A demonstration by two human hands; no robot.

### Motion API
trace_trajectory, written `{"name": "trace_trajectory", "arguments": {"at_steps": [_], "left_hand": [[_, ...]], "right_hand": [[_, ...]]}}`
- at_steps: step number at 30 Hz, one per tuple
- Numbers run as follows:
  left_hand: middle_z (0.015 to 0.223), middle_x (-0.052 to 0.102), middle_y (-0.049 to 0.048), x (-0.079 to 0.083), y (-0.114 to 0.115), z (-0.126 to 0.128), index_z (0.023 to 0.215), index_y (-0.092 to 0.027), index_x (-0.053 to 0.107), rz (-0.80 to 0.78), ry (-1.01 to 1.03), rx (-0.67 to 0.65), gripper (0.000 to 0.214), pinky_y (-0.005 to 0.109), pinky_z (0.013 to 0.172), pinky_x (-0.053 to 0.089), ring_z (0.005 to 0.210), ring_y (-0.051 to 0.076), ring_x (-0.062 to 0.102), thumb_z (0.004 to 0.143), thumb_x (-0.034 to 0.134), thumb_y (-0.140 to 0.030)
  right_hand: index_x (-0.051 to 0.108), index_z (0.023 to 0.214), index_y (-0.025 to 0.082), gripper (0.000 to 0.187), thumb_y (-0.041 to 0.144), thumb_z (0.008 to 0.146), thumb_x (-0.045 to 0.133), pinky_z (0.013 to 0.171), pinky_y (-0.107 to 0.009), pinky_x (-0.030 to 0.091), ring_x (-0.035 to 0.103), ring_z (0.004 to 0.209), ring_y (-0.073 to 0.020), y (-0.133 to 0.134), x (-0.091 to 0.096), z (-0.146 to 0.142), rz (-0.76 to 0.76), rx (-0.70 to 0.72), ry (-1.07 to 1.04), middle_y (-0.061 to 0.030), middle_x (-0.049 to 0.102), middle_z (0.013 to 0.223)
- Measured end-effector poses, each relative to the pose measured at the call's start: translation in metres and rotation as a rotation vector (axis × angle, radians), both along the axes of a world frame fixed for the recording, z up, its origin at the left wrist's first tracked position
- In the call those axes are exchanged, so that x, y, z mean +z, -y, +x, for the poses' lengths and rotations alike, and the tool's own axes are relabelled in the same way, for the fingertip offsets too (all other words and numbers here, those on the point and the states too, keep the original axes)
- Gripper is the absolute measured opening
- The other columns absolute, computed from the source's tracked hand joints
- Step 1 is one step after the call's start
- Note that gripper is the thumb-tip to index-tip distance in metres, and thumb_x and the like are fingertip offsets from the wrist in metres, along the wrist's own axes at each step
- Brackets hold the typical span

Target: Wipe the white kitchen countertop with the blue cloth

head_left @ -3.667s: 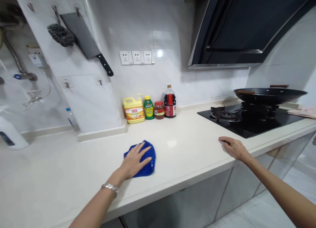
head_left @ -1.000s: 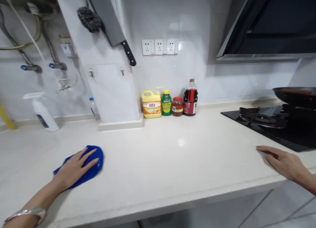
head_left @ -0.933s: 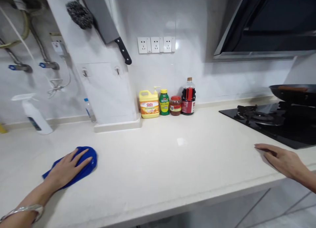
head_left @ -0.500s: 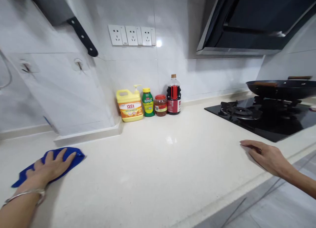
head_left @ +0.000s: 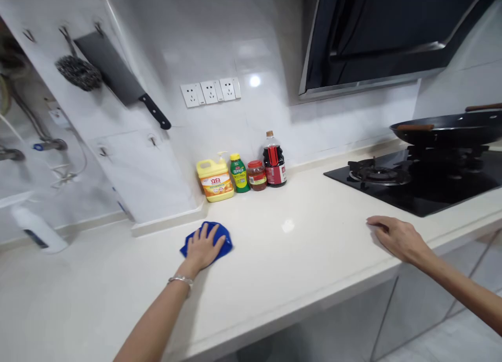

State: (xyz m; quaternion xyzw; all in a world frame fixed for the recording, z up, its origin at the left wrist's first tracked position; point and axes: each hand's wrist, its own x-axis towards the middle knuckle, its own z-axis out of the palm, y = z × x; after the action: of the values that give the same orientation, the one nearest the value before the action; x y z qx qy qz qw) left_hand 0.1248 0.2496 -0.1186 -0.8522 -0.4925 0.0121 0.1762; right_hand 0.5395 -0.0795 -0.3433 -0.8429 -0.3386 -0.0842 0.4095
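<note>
My left hand (head_left: 202, 248) lies flat, fingers spread, on a blue cloth (head_left: 224, 241) pressed to the pale countertop (head_left: 274, 257), just in front of the white wall column's base. A silver bracelet sits on that wrist. My right hand (head_left: 396, 236) rests palm down with fingers stretched out on the counter near its front edge, a short way in front of the black gas hob (head_left: 415, 187). It holds nothing.
Against the back wall stand a yellow detergent jug (head_left: 215, 180), a green bottle (head_left: 237, 172), a red-lidded jar (head_left: 256, 175) and a dark sauce bottle (head_left: 274, 160). A black wok (head_left: 447, 129) sits on the hob. A cleaver (head_left: 117, 79) and scourer (head_left: 78, 73) hang on the wall; a white spray bottle (head_left: 37, 230) lies far left.
My left hand has slid the blue cloth back to the right along the counter, toward the bottles. My right hand stays planted near the hob. The view has swung.
</note>
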Motion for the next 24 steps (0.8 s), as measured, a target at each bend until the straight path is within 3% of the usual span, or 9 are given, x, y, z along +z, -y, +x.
{"name": "trace_trajectory", "arguments": {"at_steps": [6,9,12,18,24], "left_hand": [[0.169,0.017,0.0079,-0.024,0.092,0.021,0.159,-0.033,0.029,-0.048,-0.046,-0.182,0.065,0.053,0.124,0.022,0.153,0.036,0.019,0.1,0.034,-0.06],[0.169,0.016,0.0092,-0.03,0.131,0.013,0.159,-0.032,0.031,-0.11,-0.021,-0.309,0.067,0.055,0.125,0.019,0.154,0.037,0.017,0.099,0.038,-0.062],[0.169,0.016,0.0097,-0.027,0.155,-0.009,0.158,-0.032,0.033,-0.2,0.016,-0.413,0.069,0.058,0.125,0.018,0.154,0.037,0.014,0.098,0.04,-0.065],[0.168,0.018,0.0075,-0.006,0.158,-0.085,0.156,-0.034,0.036,-0.279,0.04,-0.472,0.067,0.06,0.125,0.02,0.154,0.035,0.015,0.097,0.042,-0.066],[0.167,0.022,0.0048,0.015,0.114,-0.19,0.155,-0.035,0.038,-0.168,0.062,-0.348,0.064,0.057,0.124,0.025,0.153,0.032,0.023,0.099,0.037,-0.065]], "right_hand": [[0.073,0.115,0.027,0.039,0.03,0.088,0.044,0.085,-0.038,0.05,0.066,0.105,-0.0291,0.007,0.011,-0.009,-0.083,0.03,-0.073,-0.0072,0.07,0.122],[0.072,0.119,0.025,0.041,0.03,0.09,0.043,0.086,-0.037,0.047,0.065,0.106,-0.0293,0.011,0.009,-0.007,-0.098,0.061,-0.067,-0.01,0.069,0.124],[0.071,0.122,0.025,0.042,0.034,0.09,0.044,0.082,-0.037,0.046,0.065,0.099,-0.0291,0.012,0.0,0.001,-0.144,0.052,-0.074,-0.0121,0.07,0.121],[0.068,0.126,0.03,0.045,0.04,0.09,0.044,0.08,-0.038,0.045,0.063,0.099,-0.0296,0.006,-0.012,0.015,-0.264,0.037,-0.116,-0.0117,0.068,0.126],[0.069,0.124,0.034,0.048,0.046,0.087,0.041,0.079,-0.037,0.047,0.063,0.092,-0.029,0.007,-0.021,0.019,-0.257,0.002,-0.089,-0.0062,0.072,0.117]]}}
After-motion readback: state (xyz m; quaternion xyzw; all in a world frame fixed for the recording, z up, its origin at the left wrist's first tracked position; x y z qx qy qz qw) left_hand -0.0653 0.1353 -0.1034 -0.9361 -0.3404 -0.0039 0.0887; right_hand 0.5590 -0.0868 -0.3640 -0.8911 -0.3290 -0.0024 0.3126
